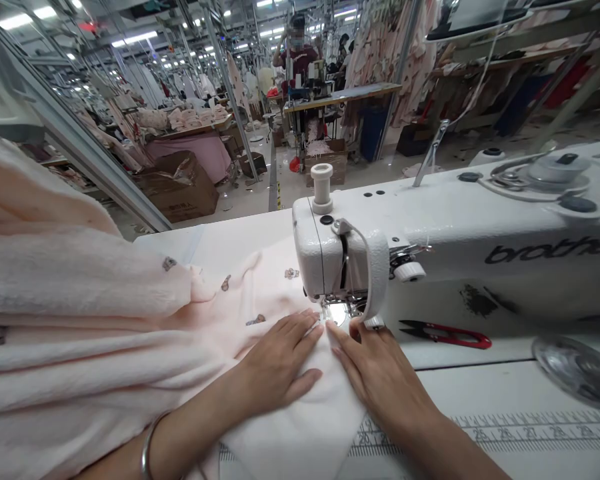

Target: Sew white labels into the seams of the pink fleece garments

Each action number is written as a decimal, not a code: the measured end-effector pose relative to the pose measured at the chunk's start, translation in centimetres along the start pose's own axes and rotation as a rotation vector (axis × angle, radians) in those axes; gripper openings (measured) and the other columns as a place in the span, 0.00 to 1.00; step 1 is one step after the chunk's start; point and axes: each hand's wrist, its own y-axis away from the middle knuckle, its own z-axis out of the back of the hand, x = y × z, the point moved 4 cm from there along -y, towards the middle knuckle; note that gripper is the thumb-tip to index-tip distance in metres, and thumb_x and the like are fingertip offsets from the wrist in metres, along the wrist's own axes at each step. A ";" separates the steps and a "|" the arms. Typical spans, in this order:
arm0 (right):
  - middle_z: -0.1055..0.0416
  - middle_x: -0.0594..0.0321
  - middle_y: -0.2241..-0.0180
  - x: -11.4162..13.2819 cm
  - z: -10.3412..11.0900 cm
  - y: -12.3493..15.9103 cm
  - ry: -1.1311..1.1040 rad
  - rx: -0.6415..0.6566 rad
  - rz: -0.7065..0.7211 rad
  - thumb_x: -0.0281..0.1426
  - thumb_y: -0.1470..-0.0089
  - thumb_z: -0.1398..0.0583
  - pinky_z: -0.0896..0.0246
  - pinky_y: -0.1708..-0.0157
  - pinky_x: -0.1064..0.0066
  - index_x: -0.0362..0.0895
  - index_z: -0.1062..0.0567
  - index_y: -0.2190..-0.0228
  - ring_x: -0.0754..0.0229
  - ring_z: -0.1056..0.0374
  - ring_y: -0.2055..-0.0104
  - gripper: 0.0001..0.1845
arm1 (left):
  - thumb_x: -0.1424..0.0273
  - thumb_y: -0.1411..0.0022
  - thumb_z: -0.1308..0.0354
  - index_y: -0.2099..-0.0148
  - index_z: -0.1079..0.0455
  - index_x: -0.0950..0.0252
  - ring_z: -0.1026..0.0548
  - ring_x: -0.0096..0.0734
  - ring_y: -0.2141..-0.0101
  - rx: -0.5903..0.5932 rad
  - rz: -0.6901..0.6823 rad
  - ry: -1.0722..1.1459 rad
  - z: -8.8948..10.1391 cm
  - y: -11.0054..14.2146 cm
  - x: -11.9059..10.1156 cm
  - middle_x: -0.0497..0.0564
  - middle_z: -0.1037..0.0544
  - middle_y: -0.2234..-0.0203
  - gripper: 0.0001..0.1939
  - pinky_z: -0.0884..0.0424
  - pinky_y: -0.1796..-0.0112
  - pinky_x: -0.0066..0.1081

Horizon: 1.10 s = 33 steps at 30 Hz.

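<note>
A pale pink fleece fabric with small printed figures lies piled on the left and runs under the head of a white sewing machine. My left hand lies flat on the fabric, fingers stretched toward the needle area. My right hand rests flat on the fabric's right edge, fingertips just in front of the presser foot. Both hands press the cloth and grip nothing. A bangle sits on my left wrist.
Red-handled thread snips lie on the machine bed to the right. A ruler scale is printed along the table's front edge. A metal disc sits at far right. Beyond are cardboard boxes, other work tables and a person.
</note>
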 end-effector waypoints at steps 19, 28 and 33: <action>0.35 0.50 0.63 0.3 1.0 -0.2 -0.068 0.025 -0.022 0.29 0.42 0.49 0.32 0.63 0.57 0.39 0.31 0.50 0.51 0.38 0.60 0.19 | 0.64 0.36 0.54 0.46 0.42 0.69 0.40 0.46 0.45 -0.014 0.021 0.001 -0.3 -1.1 2.0 0.63 0.38 0.47 0.19 0.37 0.48 0.46; 0.33 0.51 0.50 2.4 0.5 0.6 -0.009 -0.014 0.084 0.29 0.41 0.50 0.36 0.53 0.57 0.34 0.32 0.50 0.47 0.41 0.48 0.19 | 0.64 0.37 0.51 0.42 0.46 0.68 0.39 0.43 0.45 -0.111 0.062 0.053 -0.4 -0.9 2.4 0.62 0.39 0.47 0.23 0.36 0.47 0.43; 0.34 0.57 0.48 2.6 1.5 1.7 -0.072 0.027 0.082 0.33 0.38 0.52 0.37 0.53 0.58 0.39 0.34 0.48 0.51 0.40 0.46 0.21 | 0.63 0.39 0.49 0.40 0.46 0.68 0.41 0.48 0.43 -0.119 0.249 0.008 0.6 0.8 3.9 0.64 0.41 0.43 0.27 0.39 0.45 0.47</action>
